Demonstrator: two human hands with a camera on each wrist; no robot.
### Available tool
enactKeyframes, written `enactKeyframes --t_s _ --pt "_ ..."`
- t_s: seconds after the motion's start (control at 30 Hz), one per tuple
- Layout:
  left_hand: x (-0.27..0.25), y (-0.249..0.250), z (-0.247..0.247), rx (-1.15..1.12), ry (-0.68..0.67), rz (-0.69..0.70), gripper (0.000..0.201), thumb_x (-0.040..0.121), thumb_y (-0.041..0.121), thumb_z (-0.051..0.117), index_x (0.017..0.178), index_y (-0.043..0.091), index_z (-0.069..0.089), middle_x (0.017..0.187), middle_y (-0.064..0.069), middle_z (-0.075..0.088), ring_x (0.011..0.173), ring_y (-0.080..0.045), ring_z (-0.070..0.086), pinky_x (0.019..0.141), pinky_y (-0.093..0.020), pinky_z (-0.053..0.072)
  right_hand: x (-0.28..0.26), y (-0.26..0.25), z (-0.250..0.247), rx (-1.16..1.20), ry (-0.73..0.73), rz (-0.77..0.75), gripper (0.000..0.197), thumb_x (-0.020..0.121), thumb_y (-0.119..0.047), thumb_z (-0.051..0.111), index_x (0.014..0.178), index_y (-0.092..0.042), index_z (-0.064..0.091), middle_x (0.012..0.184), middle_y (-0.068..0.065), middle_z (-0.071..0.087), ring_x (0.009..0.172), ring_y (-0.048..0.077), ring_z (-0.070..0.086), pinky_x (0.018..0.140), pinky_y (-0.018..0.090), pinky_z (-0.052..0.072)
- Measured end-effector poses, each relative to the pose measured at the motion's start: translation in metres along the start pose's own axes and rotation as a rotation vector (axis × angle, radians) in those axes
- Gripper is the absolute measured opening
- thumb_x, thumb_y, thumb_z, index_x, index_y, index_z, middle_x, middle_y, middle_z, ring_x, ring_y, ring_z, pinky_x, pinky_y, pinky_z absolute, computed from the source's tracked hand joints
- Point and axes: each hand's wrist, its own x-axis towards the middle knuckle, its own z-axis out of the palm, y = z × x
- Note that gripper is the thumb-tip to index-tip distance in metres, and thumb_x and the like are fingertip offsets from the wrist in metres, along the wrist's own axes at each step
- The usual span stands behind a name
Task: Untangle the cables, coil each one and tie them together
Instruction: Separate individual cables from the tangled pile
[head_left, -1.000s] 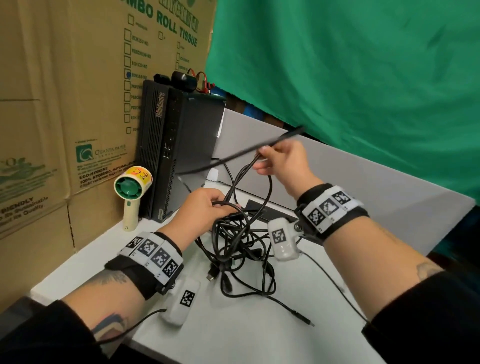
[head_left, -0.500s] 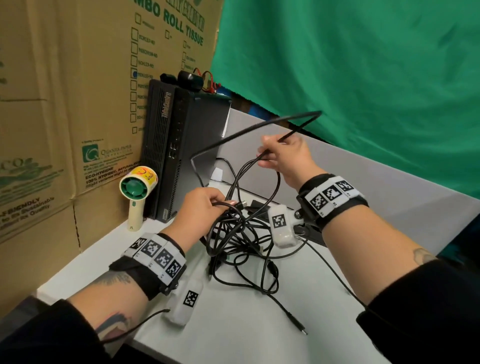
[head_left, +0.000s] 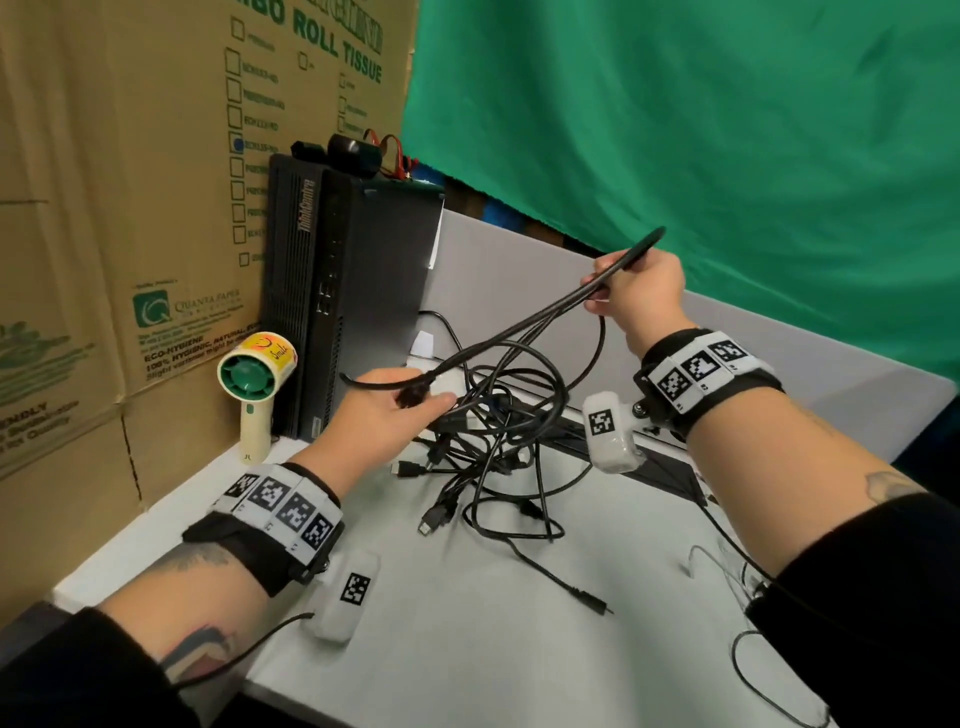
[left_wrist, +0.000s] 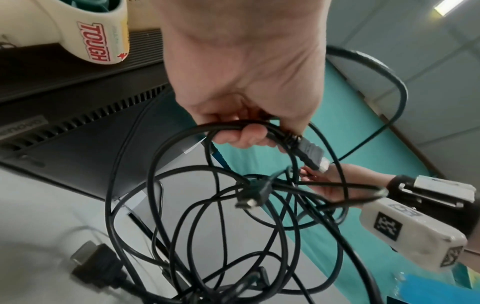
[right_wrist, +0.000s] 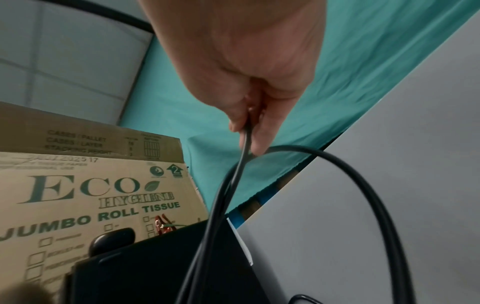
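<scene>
A tangle of black cables (head_left: 498, 447) lies on the white table (head_left: 467, 649), with several plug ends sticking out. My left hand (head_left: 400, 405) hovers at the tangle's left side and grips one cable near its black plug (left_wrist: 310, 153); my left hand (left_wrist: 249, 131) has its fingers curled round that cable. My right hand (head_left: 628, 291) is raised at the back right and pinches a folded stretch of thick black cable (head_left: 519, 332) that runs down to the left hand. In the right wrist view my right hand (right_wrist: 249, 127) pinches the thick black cable (right_wrist: 228, 189).
A black desktop computer (head_left: 353, 291) stands upright at the back left, with a small handheld fan (head_left: 257, 384) beside it. Cardboard boxes (head_left: 130, 208) wall the left side, a green cloth (head_left: 701, 130) hangs behind. A grey panel (head_left: 519, 270) lines the table's far edge.
My right hand has moved right and a little higher, pulling the thick cable's loop out into a taut folded stretch. My left hand has lifted off the tangle and now holds the plug end.
</scene>
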Motion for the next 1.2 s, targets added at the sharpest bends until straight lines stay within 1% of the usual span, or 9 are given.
enactKeyframes --t_s 0.1,0.2,0.3,0.47,0.63,0.77,0.87,1.0,1.2 --pt "0.002 -0.006 -0.005 0.020 -0.353 -0.150 0.051 0.082 0.042 0.080 0.049 0.021 0.047 0.048 0.005 0.047 0.045 -0.008 0.051 0.047 -0.016 0.038 0.008 0.007 -0.010 0.103 -0.015 0.051 0.021 0.099 0.007 0.041 0.084 -0.005 0.047 0.073 0.011 0.055 0.048 0.018 0.062 0.042 0.029 0.049" --pt "0.000 -0.006 -0.010 0.184 -0.592 -0.246 0.044 0.065 0.060 0.077 0.063 0.019 0.063 0.059 0.007 0.061 0.056 -0.011 0.058 0.056 -0.021 0.047 -0.001 0.018 -0.004 0.056 -0.171 0.051 0.011 0.101 0.002 0.049 0.094 -0.006 0.046 0.076 0.015 0.060 0.050 0.015 0.065 0.048 0.031 0.056" --pt "-0.004 -0.001 -0.002 0.164 -0.563 -0.263 0.058 0.062 0.073 0.072 0.092 0.023 0.072 0.083 0.008 0.075 0.073 -0.009 0.073 0.071 -0.026 0.056 -0.010 0.025 0.004 0.092 -0.223 0.044 0.022 0.102 0.000 0.047 0.083 -0.010 0.047 0.075 0.015 0.061 0.048 0.013 0.066 0.051 0.029 0.059" --pt "-0.014 0.011 0.028 0.319 -0.597 -0.267 0.050 0.083 0.069 0.063 0.075 0.021 0.065 0.066 0.005 0.072 0.061 -0.006 0.071 0.057 -0.028 0.054 -0.020 0.023 0.013 0.280 -0.213 0.086 0.012 0.102 -0.002 0.049 0.092 -0.002 0.055 0.077 0.015 0.064 0.054 0.017 0.067 0.050 0.025 0.057" --pt "-0.016 0.013 0.035 0.269 -0.433 -0.577 0.050 0.100 0.052 0.044 0.097 0.007 0.066 0.078 -0.014 0.076 0.074 -0.033 0.076 0.060 -0.033 0.059 -0.020 0.014 0.008 0.232 -0.177 -0.014 0.013 0.103 -0.002 0.047 0.092 -0.001 0.054 0.074 0.014 0.062 0.049 0.014 0.064 0.049 0.024 0.057" --pt "-0.016 0.010 0.023 0.168 -0.329 -0.741 0.053 0.099 0.054 0.048 0.086 0.005 0.064 0.073 -0.021 0.074 0.066 -0.032 0.075 0.057 -0.034 0.061 -0.011 0.011 -0.009 0.189 -0.085 -0.040 0.013 0.103 -0.004 0.048 0.091 -0.006 0.050 0.073 0.014 0.061 0.055 0.019 0.063 0.051 0.028 0.058" --pt "-0.015 0.001 0.016 0.063 -0.204 -0.549 0.017 0.095 0.028 0.067 0.085 0.014 0.065 0.100 -0.019 0.073 0.086 -0.030 0.073 0.078 -0.043 0.063 -0.001 0.010 -0.022 0.197 -0.010 -0.030 0.015 0.103 -0.005 0.048 0.089 -0.009 0.048 0.071 0.013 0.059 0.052 0.018 0.061 0.049 0.031 0.057" --pt "-0.007 0.001 0.011 -0.010 -0.199 -0.533 0.004 0.087 0.004 0.073 0.087 0.007 0.072 0.100 -0.016 0.076 0.093 -0.029 0.073 0.087 -0.044 0.060 0.008 0.008 -0.038 0.165 0.084 -0.009 0.023 0.100 -0.001 0.046 0.080 -0.012 0.046 0.068 0.010 0.057 0.039 0.012 0.057 0.042 0.029 0.054" --pt "-0.006 0.007 -0.001 -0.076 -0.390 -0.423 0.007 0.090 0.023 0.074 0.088 0.017 0.073 0.089 -0.002 0.079 0.087 -0.013 0.075 0.070 -0.024 0.056 0.024 0.007 -0.051 -0.069 0.204 0.092 0.029 0.098 0.000 0.029 0.079 -0.017 0.042 0.069 0.003 0.049 0.047 0.018 0.049 0.044 0.020 0.040"
